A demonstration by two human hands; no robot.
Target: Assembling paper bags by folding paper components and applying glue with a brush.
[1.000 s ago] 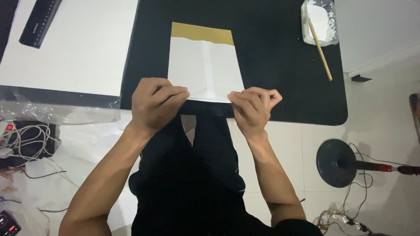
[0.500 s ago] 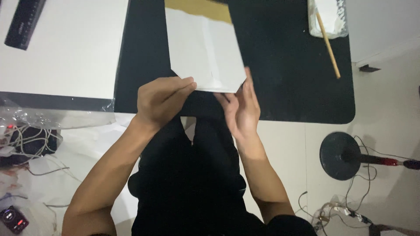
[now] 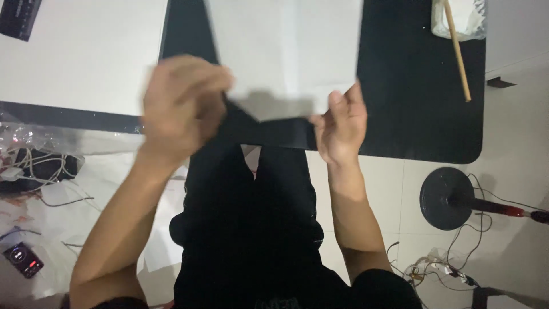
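Both hands grasp a large white paper sheet (image 3: pixel 286 51) at the desk's near edge, above the black rectangular mat (image 3: pixel 412 103): the blurred left hand (image 3: pixel 183 106) pinches its near-left corner, the right hand (image 3: pixel 341 123) its near-right corner.

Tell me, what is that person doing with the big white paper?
A person looks down at their own two hands, which hold a white sheet of paper up over a black mat. The left hand grips the sheet's lower left corner and looks blurred. The right hand pinches the lower right edge. At the mat's far right corner, a thin wooden stick lies across a small clear tray. A white board lies left of the mat.
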